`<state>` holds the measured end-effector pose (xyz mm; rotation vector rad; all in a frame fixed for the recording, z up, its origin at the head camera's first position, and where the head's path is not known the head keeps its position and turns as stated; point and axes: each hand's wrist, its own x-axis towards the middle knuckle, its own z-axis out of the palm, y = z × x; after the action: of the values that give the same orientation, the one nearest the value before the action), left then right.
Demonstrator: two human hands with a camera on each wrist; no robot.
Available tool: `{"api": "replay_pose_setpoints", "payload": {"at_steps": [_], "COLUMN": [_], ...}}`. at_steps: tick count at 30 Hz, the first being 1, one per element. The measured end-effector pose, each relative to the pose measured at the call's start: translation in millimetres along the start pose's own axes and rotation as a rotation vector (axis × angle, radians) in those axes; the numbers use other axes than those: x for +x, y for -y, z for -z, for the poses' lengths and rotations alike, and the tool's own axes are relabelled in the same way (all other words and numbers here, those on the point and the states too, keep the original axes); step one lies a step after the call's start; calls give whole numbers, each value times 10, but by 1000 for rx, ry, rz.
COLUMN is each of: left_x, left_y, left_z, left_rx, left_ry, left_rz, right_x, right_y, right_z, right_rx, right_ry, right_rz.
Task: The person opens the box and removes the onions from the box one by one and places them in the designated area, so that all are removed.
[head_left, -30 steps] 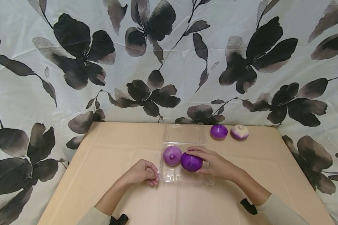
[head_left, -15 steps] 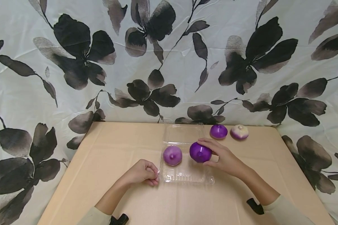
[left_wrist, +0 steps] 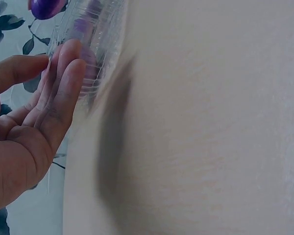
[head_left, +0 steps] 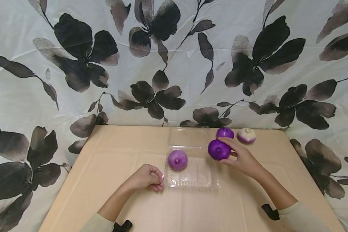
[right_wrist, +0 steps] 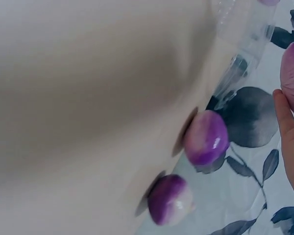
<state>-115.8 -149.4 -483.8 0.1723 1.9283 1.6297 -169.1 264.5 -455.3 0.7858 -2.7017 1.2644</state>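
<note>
On a tan tabletop before a floral curtain, the right hand curls its fingers around a dark purple onion, held just right of a clear plastic clamshell container and near two more onions, one purple, one whitish. A paler purple onion sits in the container, whose left edge the left hand pinches.

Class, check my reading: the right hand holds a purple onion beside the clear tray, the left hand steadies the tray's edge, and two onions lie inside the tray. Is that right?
Not quite: only one onion lies inside the clear tray, as the head view shows. The rest stands: the right hand holds a purple onion beside the tray, and the left hand steadies its edge.
</note>
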Motion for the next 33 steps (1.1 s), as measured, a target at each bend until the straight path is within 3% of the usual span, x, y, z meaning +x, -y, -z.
{"api": "replay_pose_setpoints", "payload": {"at_steps": [7,22,33], "left_x": [-3,-32,-28], "left_y": [9,14,18], "left_z": [2,11,18], "left_rx": [1,2,-1], "left_ry": [-1,10,11], "left_rz": [0,4,7], "right_x": [-93,-256,-267], "right_y": [-169,-578,-730], "right_z": [51,47,-33], "right_rx": [-30,-31,-39], "right_ry": [-58,-93,-88], "right_rz": [-38,-115,-286]}}
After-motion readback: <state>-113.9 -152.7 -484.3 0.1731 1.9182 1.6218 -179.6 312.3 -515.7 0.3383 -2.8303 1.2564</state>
